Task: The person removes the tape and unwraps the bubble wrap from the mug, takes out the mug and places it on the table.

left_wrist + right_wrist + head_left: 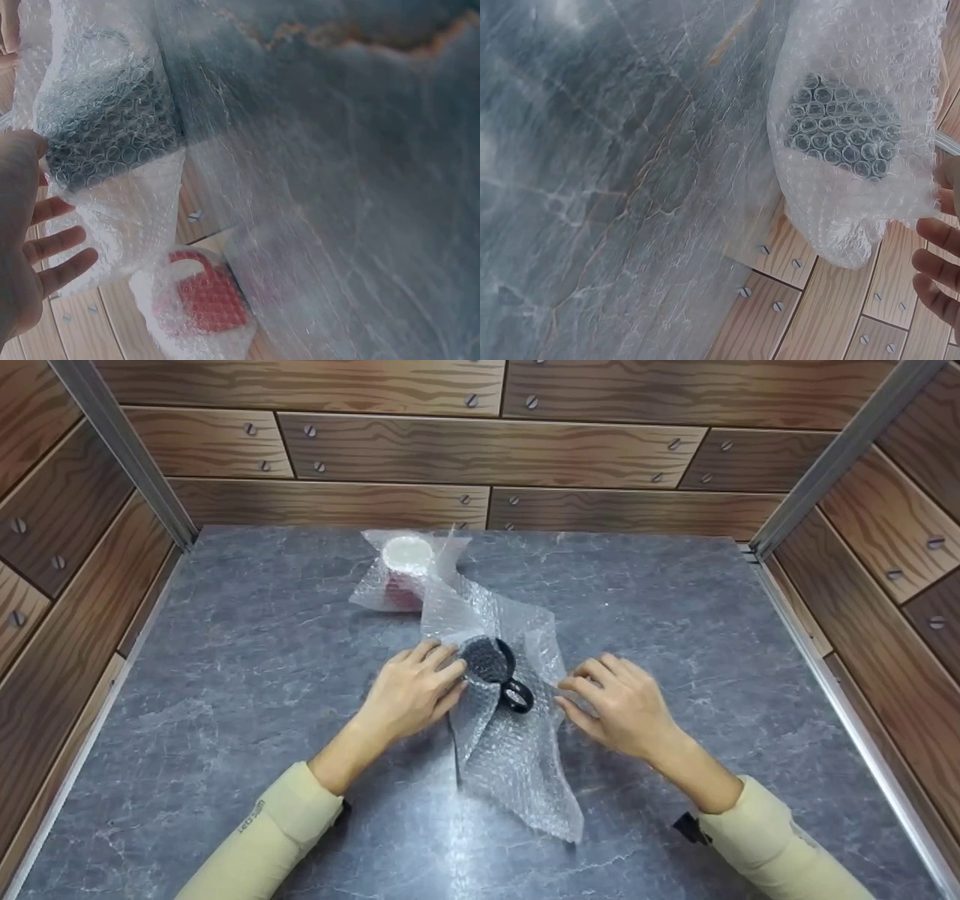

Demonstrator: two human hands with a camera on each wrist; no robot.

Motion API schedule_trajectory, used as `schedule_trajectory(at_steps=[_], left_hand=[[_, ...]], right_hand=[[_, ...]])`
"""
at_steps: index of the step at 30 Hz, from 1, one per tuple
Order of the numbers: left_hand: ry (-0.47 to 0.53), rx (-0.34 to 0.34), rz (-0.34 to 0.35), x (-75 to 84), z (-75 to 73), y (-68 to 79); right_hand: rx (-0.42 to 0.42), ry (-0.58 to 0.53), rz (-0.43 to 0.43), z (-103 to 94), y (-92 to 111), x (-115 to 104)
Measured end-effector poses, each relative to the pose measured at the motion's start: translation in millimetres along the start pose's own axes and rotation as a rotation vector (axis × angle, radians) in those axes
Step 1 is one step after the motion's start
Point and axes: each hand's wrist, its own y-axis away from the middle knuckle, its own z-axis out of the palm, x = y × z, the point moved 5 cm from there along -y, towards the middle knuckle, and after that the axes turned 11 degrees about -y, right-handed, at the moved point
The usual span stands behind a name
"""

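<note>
A black mug (485, 660) with a ring-shaped handle (517, 696) lies on a sheet of bubble wrap (517, 765), partly covered by it. My left hand (412, 688) touches the wrap at the mug's left side; in the left wrist view, several of its fingers (64, 244) are spread and fairly straight. On the other side, my right hand (619, 701) pinches the sheet's right edge between thumb and fingers. The right wrist view shows the dark mug (844, 127) through the bubbles, with the fingertips (934, 262) at the wrap's edge.
Behind the sheet stands a red mug (405, 589) with a pale top, wrapped in bubble wrap and touching or very near the sheet. Everything rests on a grey marbled tabletop (247, 720). Wood-patterned panels (480, 450) and metal posts (124, 450) enclose the table.
</note>
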Motion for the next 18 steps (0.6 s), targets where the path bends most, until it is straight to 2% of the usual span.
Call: schedule_trajectory(at_steps=[8, 18], left_hand=[[0.001, -0.017, 0.006, -0.3, -0.1, -0.4], [-0.001, -0.007, 0.007, -0.4, 0.1, 0.6]], right_hand=[[0.021, 0.004, 0.022, -5.8, 3.1, 2.9], [0.005, 0.019, 0.038, -11.2, 9.8, 9.3]])
